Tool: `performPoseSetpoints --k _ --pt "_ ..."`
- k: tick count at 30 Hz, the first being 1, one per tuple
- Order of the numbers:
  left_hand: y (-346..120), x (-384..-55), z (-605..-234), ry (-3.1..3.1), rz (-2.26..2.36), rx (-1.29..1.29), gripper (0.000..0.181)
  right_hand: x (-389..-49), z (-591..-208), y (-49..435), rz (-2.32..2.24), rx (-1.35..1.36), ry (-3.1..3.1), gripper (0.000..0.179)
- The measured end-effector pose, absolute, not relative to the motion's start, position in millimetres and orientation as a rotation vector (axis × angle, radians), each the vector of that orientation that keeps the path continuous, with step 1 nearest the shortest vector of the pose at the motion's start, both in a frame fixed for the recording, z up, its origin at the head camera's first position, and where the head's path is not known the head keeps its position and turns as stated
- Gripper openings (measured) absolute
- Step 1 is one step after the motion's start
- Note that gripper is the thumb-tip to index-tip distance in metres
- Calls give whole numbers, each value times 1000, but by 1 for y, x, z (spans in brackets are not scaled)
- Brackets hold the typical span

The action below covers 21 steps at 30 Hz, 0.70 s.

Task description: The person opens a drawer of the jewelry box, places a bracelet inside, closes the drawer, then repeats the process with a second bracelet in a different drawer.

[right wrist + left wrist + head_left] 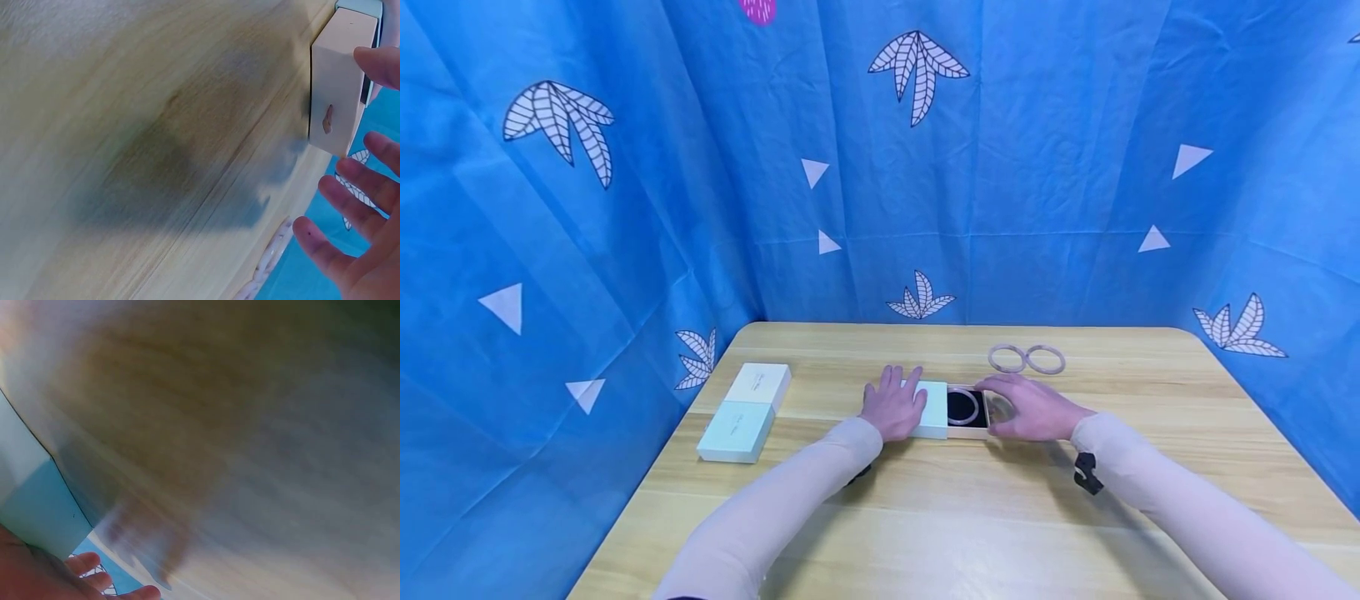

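A mint-green box sleeve (933, 410) lies mid-table, its drawer (967, 432) slid partly out to the right. Inside the drawer, a pale mauve bangle (975, 407) rests on black lining. My left hand (892, 405) presses the sleeve from above with fingers extended and spread; the left wrist view catches only part of that hand (47, 575) by the box side (47, 503). At the drawer's right end, my right hand (1030, 408) pinches it between thumb and index finger at opposite corners. The remaining right fingers (350, 206) stay spread beside the drawer's end face (337, 100).
Two similar bangles (1046, 359) lie side by side behind the right hand. A white box (758, 383) and a mint-green box (735, 432) sit together at the table's left. Blue patterned curtain (1000, 167) surrounds the wooden table (910, 517) at back and sides.
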<state>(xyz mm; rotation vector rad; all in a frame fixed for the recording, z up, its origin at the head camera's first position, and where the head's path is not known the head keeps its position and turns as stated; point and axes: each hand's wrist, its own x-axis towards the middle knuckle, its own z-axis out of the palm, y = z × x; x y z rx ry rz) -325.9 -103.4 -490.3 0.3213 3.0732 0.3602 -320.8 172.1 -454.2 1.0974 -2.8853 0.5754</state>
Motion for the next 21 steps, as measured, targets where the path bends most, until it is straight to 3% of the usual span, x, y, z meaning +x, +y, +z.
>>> performPoseSetpoints --k 21 --pt "-102 -323 -484 3064 317 307 61 -322 -456 164 548 1096 -2888 73"
